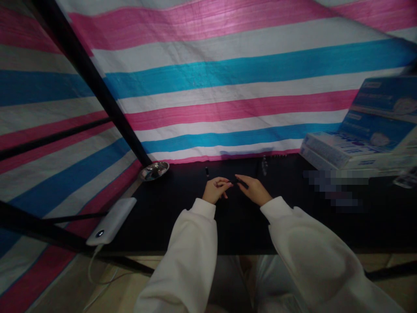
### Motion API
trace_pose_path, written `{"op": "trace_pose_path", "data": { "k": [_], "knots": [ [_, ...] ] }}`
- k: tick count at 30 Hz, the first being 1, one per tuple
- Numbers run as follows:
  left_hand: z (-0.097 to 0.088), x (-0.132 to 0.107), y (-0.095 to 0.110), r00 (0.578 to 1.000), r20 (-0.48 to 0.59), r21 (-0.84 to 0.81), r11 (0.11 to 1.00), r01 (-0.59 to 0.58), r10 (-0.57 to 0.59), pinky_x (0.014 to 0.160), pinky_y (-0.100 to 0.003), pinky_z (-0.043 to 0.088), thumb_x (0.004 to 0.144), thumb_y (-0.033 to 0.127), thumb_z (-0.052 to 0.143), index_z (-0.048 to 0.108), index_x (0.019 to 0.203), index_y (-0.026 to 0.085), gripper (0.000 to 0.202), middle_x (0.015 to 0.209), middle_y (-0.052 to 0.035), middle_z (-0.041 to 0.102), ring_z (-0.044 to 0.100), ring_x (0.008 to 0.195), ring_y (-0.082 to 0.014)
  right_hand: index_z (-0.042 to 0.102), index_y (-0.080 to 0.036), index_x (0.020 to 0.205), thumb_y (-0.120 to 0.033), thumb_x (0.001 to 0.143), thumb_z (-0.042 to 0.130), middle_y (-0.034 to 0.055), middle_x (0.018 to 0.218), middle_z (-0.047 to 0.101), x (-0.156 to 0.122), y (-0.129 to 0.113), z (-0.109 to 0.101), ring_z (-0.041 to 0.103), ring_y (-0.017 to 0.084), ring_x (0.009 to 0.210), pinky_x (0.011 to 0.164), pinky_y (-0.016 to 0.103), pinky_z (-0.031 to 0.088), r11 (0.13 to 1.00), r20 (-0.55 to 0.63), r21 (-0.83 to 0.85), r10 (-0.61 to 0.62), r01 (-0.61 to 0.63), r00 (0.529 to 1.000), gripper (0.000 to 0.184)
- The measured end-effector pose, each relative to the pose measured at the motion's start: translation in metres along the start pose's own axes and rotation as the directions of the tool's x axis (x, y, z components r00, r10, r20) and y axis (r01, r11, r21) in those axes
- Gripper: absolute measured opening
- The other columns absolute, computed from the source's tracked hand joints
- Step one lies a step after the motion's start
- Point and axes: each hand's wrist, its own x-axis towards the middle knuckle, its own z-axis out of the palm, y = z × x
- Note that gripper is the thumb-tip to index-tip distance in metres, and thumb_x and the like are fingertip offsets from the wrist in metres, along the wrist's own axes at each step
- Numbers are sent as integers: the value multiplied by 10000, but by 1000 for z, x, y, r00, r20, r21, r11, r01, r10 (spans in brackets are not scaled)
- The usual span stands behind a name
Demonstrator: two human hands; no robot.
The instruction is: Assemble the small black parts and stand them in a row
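Note:
Over the middle of the black table, my left hand pinches a small black piece between thumb and fingers. From the other side, the bent fingers of my right hand close on the same piece. It is too small and dark to name its kind. Just beyond my left hand stands a small dark object with a pale lower end. Farther back on the right lie some small clear pieces.
The black table carries a shiny metal dish at back left and a white power bank with a cable. Blue-and-white boxes are stacked at right. A row of tiny items lines the back edge, before striped sheeting.

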Motion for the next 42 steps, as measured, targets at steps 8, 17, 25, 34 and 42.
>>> {"op": "trace_pose_path", "data": {
  "k": [8, 17, 25, 34, 42],
  "knots": [
    [-1, -1, 1, 1000, 12, 0, 1000, -17, 17, 297, -164, 275, 617, 388, 634, 547, 832, 107, 364, 777, -111, 657, 516, 357, -85, 547, -185, 1091, -217, 777, 475, 80, 1064, 593, 0, 0, 1, 552, 179, 979, 870, 344, 439, 1000, 28, -4, 11, -11, 1000, 323],
    [-3, -2, 6, 991, -129, -86, 995, -48, 37, 285, -165, 247, 644, 459, 583, 555, 837, 118, 393, 701, -72, 643, 488, 327, -73, 624, -168, 885, -276, 742, 535, 70, 829, 587, 13, -12, 11, 563, 138, 702, 638, 271, 465, 987, -41, 134, 97, -90, 994, 199],
    [-27, 5, 3, 775, -618, -381, 913, -144, -135, 279, -168, 176, 660, 499, 513, 516, 757, 125, 387, 531, 24, 533, 386, 278, -34, 565, -145, 766, -289, 730, 523, 18, 662, 582, 53, 1, 56, 534, 111, 599, 560, 218, 400, 942, 138, 139, 286, -304, 948, 154],
    [-30, 4, -1, 752, -606, -515, 848, -126, -257, 311, -170, 178, 661, 467, 491, 492, 744, 135, 342, 501, 63, 456, 333, 293, -17, 562, -149, 768, -226, 726, 546, 58, 754, 606, 88, 10, 101, 554, 134, 680, 610, 226, 389, 934, 202, -69, 357, -350, 912, 89],
    [-29, 2, 5, 758, -582, -574, 809, -126, -295, 315, -181, 161, 647, 414, 511, 485, 732, 134, 294, 494, 61, 442, 324, 294, -18, 577, -148, 798, -215, 701, 559, 47, 764, 612, 97, 9, 111, 555, 137, 697, 611, 221, 388, 941, 238, -91, 338, -325, 911, 119]
  ]
}}
